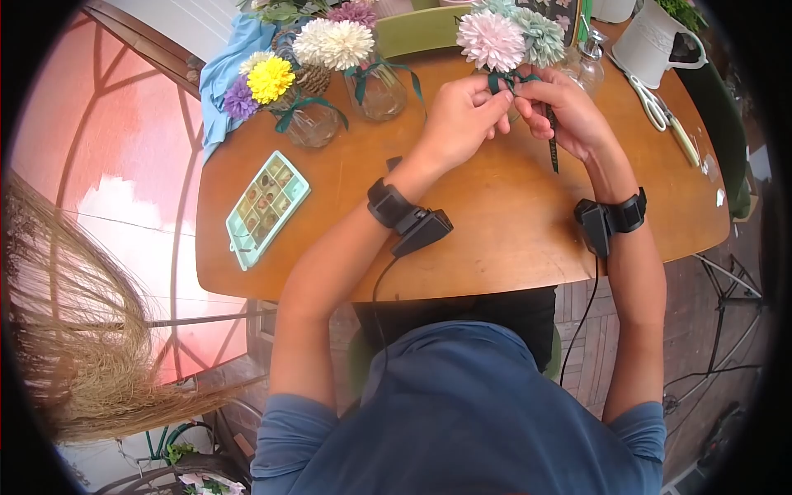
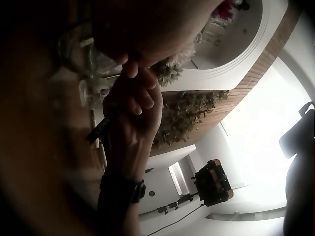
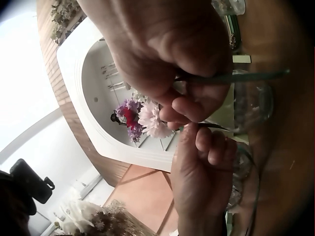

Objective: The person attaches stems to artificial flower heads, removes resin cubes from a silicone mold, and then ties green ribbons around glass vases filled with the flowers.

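Both hands meet at a dark green ribbon (image 3: 246, 77) in front of a pink flower (image 1: 490, 40) and pale green flowers (image 1: 540, 37). My left hand (image 1: 472, 117) pinches the ribbon between thumb and fingertips. Close beside it, the right hand (image 1: 573, 109) grips the ribbon with curled fingers, and a loose tail hangs below that hand. The fingertips of the two hands nearly meet in the right wrist view. Behind them stands a clear glass vase (image 3: 258, 103), mostly hidden by the hands in the head view.
Two glass vases (image 1: 309, 125) with green ribbon bows and flowers stand at the left. A mint compartment box (image 1: 268, 206) lies near the left edge. At the right are white-handled scissors (image 1: 648, 103), a white pitcher (image 1: 652, 49) and a glass bottle (image 1: 591, 62).
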A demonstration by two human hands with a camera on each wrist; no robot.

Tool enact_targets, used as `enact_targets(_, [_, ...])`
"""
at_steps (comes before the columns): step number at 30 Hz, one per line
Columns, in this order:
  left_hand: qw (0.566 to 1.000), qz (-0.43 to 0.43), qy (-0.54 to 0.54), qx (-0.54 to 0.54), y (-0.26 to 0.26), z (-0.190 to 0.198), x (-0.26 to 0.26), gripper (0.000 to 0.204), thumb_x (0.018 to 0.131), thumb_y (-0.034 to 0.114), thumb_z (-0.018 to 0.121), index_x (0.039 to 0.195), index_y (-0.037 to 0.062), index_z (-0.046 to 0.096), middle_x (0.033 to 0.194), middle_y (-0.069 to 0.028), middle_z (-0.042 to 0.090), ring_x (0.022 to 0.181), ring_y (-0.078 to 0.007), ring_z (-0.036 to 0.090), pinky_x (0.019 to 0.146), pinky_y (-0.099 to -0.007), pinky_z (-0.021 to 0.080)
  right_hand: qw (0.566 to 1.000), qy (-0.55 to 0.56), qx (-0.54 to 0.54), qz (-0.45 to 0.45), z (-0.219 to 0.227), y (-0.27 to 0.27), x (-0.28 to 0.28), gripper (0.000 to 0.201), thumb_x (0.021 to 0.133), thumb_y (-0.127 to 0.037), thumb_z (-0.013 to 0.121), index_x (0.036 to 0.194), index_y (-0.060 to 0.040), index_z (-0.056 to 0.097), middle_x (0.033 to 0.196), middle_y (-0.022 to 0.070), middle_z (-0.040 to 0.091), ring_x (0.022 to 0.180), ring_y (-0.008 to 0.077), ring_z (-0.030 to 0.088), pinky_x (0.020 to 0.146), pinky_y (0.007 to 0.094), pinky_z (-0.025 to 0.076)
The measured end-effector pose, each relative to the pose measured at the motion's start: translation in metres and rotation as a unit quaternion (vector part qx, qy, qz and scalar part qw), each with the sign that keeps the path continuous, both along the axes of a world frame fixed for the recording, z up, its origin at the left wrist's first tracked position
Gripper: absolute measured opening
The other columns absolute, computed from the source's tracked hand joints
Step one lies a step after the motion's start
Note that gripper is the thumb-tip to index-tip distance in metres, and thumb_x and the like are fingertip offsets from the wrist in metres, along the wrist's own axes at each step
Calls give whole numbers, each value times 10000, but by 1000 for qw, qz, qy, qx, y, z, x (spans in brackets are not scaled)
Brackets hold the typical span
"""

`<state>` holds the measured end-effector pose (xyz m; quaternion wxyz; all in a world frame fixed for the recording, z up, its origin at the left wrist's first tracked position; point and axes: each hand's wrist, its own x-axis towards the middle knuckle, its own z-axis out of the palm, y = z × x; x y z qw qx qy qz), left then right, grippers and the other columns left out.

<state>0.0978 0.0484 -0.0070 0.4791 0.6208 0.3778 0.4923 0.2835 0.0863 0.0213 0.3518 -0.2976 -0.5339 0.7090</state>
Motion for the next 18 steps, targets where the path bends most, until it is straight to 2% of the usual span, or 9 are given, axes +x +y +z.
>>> enact_targets(8, [999, 39, 34, -1, -1, 7, -3, 156, 940, 159, 628, 974, 7, 628, 706, -20, 639, 599, -63, 558, 545, -213, 440, 1000, -9, 8, -8, 4, 2, 8, 125, 940, -105, 560, 878, -9, 510, 696, 46, 594, 463, 68, 452, 420, 217, 364])
enact_targets(11, [997, 64, 48, 6, 2, 7, -7, 152, 920, 148, 632, 961, 1, 630, 698, -22, 637, 591, -69, 557, 546, -221, 442, 999, 7, 30, -20, 5, 4, 14, 173, 959, -103, 514, 815, -9, 533, 659, 50, 582, 455, 73, 440, 425, 221, 354])
enact_targets(12, [996, 71, 47, 9, 2, 7, -8, 156, 906, 141, 633, 959, -5, 638, 684, -19, 639, 583, -62, 552, 537, -221, 436, 999, 1, 48, 7, 2, 10, 19, 244, 979, -107, 464, 777, -4, 553, 617, 49, 560, 455, 71, 435, 420, 216, 343])
enact_targets(15, [995, 84, 42, 15, 3, 8, -9, 171, 875, 128, 635, 959, -19, 655, 659, -14, 643, 567, -51, 546, 521, -220, 427, 998, 27, 34, 37, 5, 12, 22, 295, 990, -124, 438, 754, -1, 566, 579, 40, 528, 449, 70, 418, 424, 210, 339])
enact_targets(18, [996, 84, 37, 15, 4, 8, -10, 187, 866, 129, 636, 975, -22, 655, 664, -17, 644, 568, -55, 554, 521, -222, 433, 999, 42, 8, 6, 4, 11, 20, 282, 994, -129, 429, 786, 3, 567, 582, 30, 509, 449, 69, 393, 427, 205, 336])
